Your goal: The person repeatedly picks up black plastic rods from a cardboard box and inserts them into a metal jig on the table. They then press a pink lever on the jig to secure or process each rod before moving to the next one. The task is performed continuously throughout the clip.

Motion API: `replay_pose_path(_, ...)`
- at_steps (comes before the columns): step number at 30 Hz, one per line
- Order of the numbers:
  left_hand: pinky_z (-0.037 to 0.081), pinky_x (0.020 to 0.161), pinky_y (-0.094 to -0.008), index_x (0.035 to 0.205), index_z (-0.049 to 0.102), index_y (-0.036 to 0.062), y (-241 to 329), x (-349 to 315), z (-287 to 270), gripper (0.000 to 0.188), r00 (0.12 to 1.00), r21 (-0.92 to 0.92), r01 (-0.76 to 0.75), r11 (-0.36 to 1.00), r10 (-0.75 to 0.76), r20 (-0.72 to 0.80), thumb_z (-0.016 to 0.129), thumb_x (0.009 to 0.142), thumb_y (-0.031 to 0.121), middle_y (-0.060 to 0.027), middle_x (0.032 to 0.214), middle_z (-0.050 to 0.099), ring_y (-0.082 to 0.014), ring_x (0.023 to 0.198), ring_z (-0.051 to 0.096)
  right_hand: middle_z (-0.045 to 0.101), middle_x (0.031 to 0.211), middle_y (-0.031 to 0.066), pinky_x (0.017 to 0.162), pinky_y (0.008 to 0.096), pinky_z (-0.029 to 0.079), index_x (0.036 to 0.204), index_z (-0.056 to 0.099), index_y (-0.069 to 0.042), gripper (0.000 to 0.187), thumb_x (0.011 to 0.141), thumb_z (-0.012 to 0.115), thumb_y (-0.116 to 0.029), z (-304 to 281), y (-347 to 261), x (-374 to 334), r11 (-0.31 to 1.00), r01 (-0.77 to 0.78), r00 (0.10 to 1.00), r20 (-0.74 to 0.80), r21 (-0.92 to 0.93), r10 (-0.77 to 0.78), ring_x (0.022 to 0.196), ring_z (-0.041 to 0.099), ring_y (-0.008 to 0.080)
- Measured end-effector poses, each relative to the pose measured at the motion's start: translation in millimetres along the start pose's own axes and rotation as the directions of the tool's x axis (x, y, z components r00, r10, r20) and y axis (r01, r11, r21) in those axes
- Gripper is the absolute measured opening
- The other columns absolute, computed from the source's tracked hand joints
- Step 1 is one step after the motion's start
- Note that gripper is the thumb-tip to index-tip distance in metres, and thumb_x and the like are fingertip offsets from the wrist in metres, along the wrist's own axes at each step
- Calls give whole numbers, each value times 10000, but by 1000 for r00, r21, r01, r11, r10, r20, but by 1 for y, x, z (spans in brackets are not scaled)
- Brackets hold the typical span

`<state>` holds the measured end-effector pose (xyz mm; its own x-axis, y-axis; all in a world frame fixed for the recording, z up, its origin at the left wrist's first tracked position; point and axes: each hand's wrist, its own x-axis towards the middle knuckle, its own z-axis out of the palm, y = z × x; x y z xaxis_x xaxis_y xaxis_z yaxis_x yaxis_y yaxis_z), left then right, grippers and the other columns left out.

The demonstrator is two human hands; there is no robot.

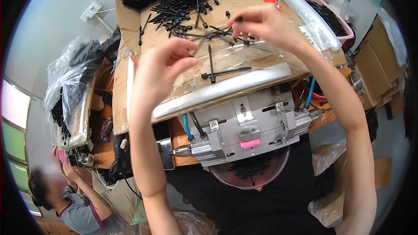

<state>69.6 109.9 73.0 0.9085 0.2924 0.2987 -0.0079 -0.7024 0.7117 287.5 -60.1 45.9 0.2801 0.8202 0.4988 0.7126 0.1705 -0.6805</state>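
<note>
"The right hand?"
"Its grip pinches a black piece, mostly hidden, over black rods strewn on cardboard."
"Left hand?"
"Blurred; I can't tell whether that grip holds anything."

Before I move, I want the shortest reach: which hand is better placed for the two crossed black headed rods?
Probably your left hand: it is nearer the crossed black headed rods, its thumb just left of them. Your right hand is farther off, up the cardboard.
</note>
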Motion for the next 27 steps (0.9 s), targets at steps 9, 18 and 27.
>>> replay_pose_path(9, 466, 697, -329, 1467, 394, -32, 44, -132, 99, 834, 971, 348, -134, 928, 193, -141, 758, 717, -66, -85, 815, 514, -206, 753, 517, 657, 1231, 155, 604, 186, 507, 1310, 536, 8, 546, 1032, 455, -455, -41, -33, -76, 850, -197, 927, -189, 488, 323, 1022, 680, 154)
replay_pose_path(18, 450, 742, -379, 1461, 343, -82, 30, -192, 193, 792, 1000, 407, 3, 914, -14, 25, 732, 776, 1, -114, 897, 511, -270, 819, 508, 688, 1120, 202, 544, 211, 529, 1230, 577, 6, 371, 1027, 526, -301, -25, -63, -143, 755, -52, 915, -272, 654, 299, 937, 714, 218)
replay_pose_path(27, 459, 769, -391, 1434, 395, -72, 38, -180, 178, 771, 997, 422, -2, 906, -28, 65, 751, 758, 26, -125, 917, 526, -284, 852, 518, 713, 980, 158, 599, 269, 542, 1155, 602, 8, 409, 777, 751, 54, 31, -76, -213, 995, 34, 969, -246, 90, -11, 745, 662, 185)
